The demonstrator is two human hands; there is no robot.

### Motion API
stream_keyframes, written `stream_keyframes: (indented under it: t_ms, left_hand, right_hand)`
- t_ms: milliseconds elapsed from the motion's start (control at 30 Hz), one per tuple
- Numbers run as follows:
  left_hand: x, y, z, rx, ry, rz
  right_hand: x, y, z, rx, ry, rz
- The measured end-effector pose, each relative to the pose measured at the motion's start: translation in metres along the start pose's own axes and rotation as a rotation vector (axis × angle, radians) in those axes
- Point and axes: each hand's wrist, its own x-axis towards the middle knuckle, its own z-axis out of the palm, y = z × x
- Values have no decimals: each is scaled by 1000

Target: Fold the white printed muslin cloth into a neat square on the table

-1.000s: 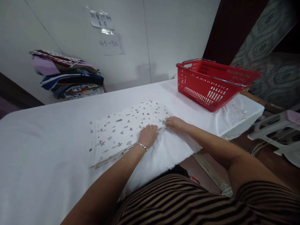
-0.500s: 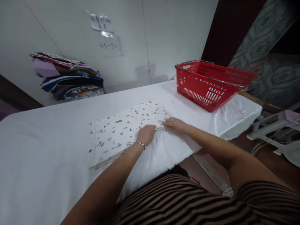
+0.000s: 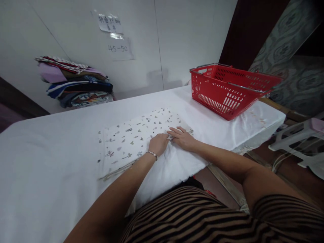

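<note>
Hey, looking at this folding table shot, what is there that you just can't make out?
- Head view: the inside of the red basket is hidden by its near wall.
- The handwriting on the taped paper note is too small to read.
- The near edge of the printed cloth is covered by the left hand and right hand.
- The folded fabric stack shows edges only.

A red basket [image 3: 229, 88] with metal handles sits on the far right end of the white table cover [image 3: 50, 145]. A stack of folded clothes [image 3: 76, 84] rests against the wall at the back left. Two paper notes [image 3: 113, 35] are taped to the wall (the lower one reads 45-50).
</note>
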Motion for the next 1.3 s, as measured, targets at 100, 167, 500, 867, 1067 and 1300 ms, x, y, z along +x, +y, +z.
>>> stream_keyframes:
  t_ms: [100, 167, 500, 867, 1067, 1300]
  left_hand:
    - [-2, 1, 0, -7, -1, 14]
    - [-3, 3, 0, -12, 0, 35]
    - [-1, -3, -9, -86, -104, 20]
    - [-9, -14, -14, -174, -186, 116]
    - [-11, -15, -17, -276, -208, 117]
    - [-8, -54, -28, -601, -209, 17]
  right_hand:
    - [-8, 2, -5, 26, -3, -10]
    - [-15, 3, -6, 42, -16, 5]
    - [4, -14, 7, 51, 18, 57]
    - [2, -19, 0, 132, 17, 66]
    - [1, -25, 0, 105, 30, 92]
    - [22, -43, -1, 54, 62, 106]
